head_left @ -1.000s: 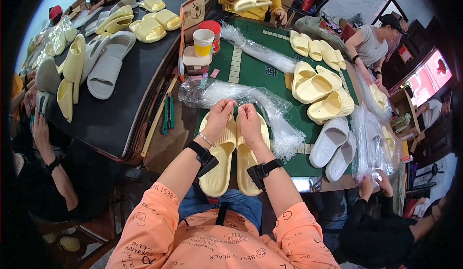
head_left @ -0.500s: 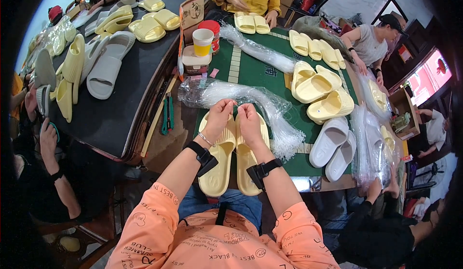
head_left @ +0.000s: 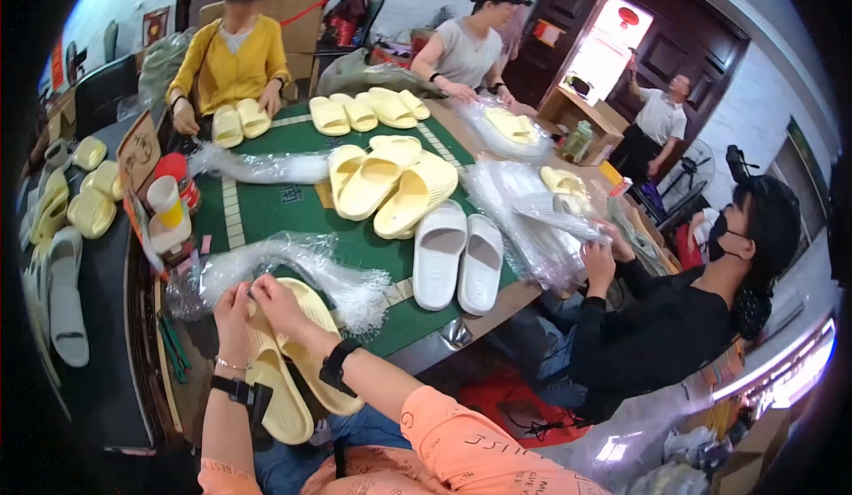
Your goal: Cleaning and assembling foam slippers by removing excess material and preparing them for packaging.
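A pair of pale yellow slide slippers (head_left: 282, 397) lies at the table's near edge, in front of me. Over their toe ends, my left hand (head_left: 232, 319) and my right hand (head_left: 279, 307) are close together, fingertips pinched. Whatever they hold is too small to make out. Just beyond my fingers spreads a bundle of clear plastic strands with small white ends (head_left: 355, 295), partly in clear wrapping. To its right stand white-grey slide slippers (head_left: 440, 260), side by side.
More yellow slippers (head_left: 413, 195) are piled mid-table, with another strand bundle (head_left: 266, 166) farther back. A yellow cup (head_left: 167, 202) and a green cutter knife (head_left: 173, 348) are at left. Several people sit around; one in black (head_left: 674, 317) handles clear bags (head_left: 524, 220) at right.
My view has swung to the right and up, so the table sits farther left and the person in black shows fully. My hands stay pinched together above the yellow slippers.
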Tool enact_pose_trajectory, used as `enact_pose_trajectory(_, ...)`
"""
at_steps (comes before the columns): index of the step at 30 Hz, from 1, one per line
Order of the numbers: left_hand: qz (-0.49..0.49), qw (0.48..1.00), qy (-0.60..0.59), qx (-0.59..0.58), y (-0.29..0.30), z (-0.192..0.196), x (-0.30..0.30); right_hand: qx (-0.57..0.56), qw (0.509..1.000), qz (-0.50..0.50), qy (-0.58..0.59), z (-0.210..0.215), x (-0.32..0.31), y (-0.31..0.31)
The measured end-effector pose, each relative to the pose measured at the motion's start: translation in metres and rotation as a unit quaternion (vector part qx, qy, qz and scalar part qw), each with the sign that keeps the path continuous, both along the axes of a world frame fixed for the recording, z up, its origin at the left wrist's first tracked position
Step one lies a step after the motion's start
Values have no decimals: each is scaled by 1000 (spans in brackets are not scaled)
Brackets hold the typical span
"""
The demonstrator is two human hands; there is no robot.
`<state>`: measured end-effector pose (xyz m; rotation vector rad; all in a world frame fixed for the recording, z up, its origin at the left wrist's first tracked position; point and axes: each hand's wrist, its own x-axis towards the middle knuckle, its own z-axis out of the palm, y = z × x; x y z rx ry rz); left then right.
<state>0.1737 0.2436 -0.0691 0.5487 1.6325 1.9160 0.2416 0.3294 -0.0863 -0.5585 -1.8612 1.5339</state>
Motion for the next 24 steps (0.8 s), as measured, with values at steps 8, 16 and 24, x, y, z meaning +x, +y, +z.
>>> enact_pose_trajectory(8,-13,998,-62,25,13,-1,3,-55,998,28,12,-5,8,14)
enact_pose_trajectory(16,-20,998,-63,13,7,2,3,-66,997,32,23,-10,7,13)
enact_pose_trajectory(24,-35,999,-21,-18,14,4,8,-82,996,26,17,-6,13,16)
